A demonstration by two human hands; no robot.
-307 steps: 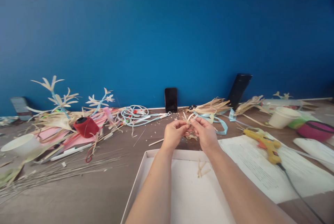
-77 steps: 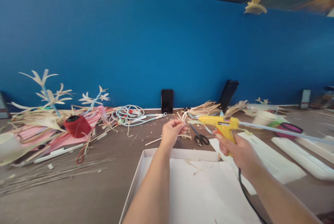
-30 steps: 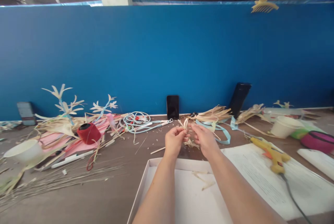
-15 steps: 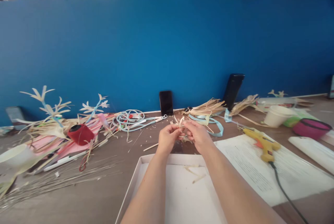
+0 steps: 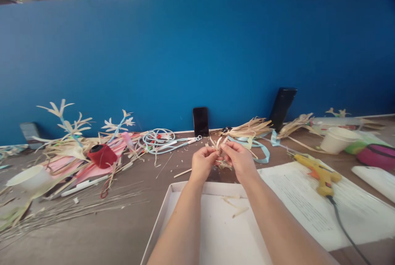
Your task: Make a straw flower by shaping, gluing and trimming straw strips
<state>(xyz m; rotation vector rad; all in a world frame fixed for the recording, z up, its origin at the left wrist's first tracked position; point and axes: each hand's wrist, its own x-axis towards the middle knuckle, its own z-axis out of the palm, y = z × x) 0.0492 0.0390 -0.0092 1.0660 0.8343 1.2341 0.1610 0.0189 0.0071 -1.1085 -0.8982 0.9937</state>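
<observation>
Both hands meet just beyond the far edge of a white box lid point(image 5: 228, 232). My left hand point(image 5: 203, 160) pinches the base of a small flower of pale dried-leaf strips point(image 5: 218, 143). Opposite it, my right hand point(image 5: 239, 158) has its thumb and fingers closed on the same flower, whose petals stick up between the fingertips. Fingers hide the lower part of the flower. Under the hands lie scraps of the pale strips point(image 5: 226, 166). A few loose strips point(image 5: 236, 207) rest inside the lid.
A yellow glue gun point(image 5: 321, 172) lies on printed paper point(image 5: 286, 195) at right. A phone point(image 5: 200, 121) leans on the blue partition point(image 5: 197, 51). At left are finished flowers point(image 5: 74, 127), a red thread spool point(image 5: 102, 156), thin wires point(image 5: 74, 211) and a white cup point(image 5: 29, 177).
The whole view has shifted slightly, so things sit a little farther right. Both hands keep hold of the flower, and the right fingers have changed position on it a little.
</observation>
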